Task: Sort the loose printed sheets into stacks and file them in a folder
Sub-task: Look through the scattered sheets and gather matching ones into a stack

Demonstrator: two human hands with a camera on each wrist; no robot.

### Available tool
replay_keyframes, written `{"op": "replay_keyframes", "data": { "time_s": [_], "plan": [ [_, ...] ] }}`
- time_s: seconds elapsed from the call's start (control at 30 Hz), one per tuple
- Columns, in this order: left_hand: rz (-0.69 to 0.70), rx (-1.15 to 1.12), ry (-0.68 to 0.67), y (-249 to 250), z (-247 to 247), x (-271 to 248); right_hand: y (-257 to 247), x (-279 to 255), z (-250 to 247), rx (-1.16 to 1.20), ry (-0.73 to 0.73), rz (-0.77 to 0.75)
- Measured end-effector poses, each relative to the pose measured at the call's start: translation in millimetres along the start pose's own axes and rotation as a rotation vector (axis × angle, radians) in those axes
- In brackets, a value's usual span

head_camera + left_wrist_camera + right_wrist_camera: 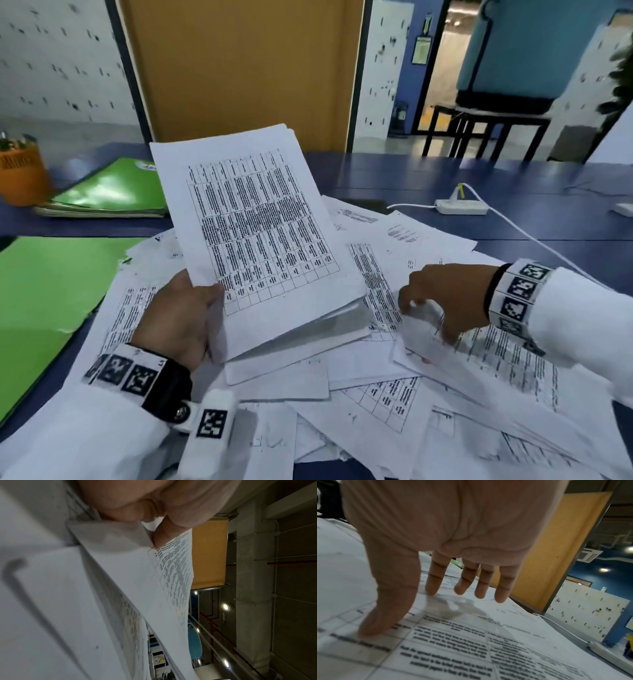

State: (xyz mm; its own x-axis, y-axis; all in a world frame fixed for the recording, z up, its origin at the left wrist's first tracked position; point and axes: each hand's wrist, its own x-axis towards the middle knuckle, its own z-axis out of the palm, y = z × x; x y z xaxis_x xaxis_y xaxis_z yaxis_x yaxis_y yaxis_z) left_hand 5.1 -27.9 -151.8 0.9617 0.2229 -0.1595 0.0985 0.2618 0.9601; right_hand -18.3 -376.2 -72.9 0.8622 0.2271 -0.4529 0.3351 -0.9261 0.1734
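I'm partway through the sorting, I'd judge, and nowhere near the filing. My left hand (178, 318) grips a gathered stack of printed sheets (260, 236) by its lower left corner, thumb on top and fingers curled underneath, tilted up off the table. That one stack looks like all that's sorted so far. The rest, a loose heap of sheets (394, 394), sprawls from the centre of the table out toward 5 o'clock, overlapping at all angles.

My right hand (445, 301) is spread over the heap at 3 o'clock of the stack, fingers straight and reaching down, fingertips (431, 591) at or just above the paper, holding nothing (whether they actually touch, I can't tell).

The green folder (44, 301) lies flat at 9 o'clock, its near edge partly under the heap. A second pile of green folders (109, 192) sits at 10 o'clock beside an orange cup (20, 174). A white power strip (460, 207) and its cable lie at 2 o'clock, the cable running close along the heap's far edge, where it could catch a sliding sheet.
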Motion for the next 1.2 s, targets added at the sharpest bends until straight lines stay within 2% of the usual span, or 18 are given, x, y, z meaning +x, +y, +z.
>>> {"op": "replay_keyframes", "data": {
  "time_s": [0.07, 0.17, 0.27, 0.43, 0.73, 0.8, 0.93, 1.1, 1.2],
  "plan": [
    [-0.001, -0.012, -0.012, -0.4, 0.0, 1.3, 2.8, 0.7, -1.3, -0.065, 0.008, -0.031],
    [0.005, -0.009, -0.013, -0.9, -1.2, 2.1, 3.1, 1.7, 0.2, 0.004, -0.008, -0.039],
    [0.017, -0.015, -0.024, -1.5, -3.0, 2.2, 4.8, 9.9, 3.8, -0.077, 0.045, -0.107],
    [0.010, -0.043, -0.034, -3.9, -5.4, 6.2, 8.0, 10.3, 5.2, -0.149, 0.045, -0.128],
    [0.000, -0.059, -0.045, -1.6, -5.5, 8.6, 5.0, 18.9, 3.0, -0.168, 0.092, -0.172],
    [-0.009, -0.070, -0.022, -1.4, -7.5, 9.6, 3.7, 19.8, -1.1, -0.097, 0.128, -0.158],
    [0.008, -0.103, -0.030, -0.9, -10.4, 6.6, 10.4, 6.0, -32.1, 0.118, 0.323, -0.122],
    [0.047, -0.053, -0.036, -2.8, -7.6, 2.8, 13.8, -38.6, -107.5, 0.439, 0.726, -0.138],
    [0.101, 0.008, -0.060, 3.2, -6.3, -3.1, 19.3, -41.9, -142.6, 0.747, 0.976, -0.185]
  ]
}}
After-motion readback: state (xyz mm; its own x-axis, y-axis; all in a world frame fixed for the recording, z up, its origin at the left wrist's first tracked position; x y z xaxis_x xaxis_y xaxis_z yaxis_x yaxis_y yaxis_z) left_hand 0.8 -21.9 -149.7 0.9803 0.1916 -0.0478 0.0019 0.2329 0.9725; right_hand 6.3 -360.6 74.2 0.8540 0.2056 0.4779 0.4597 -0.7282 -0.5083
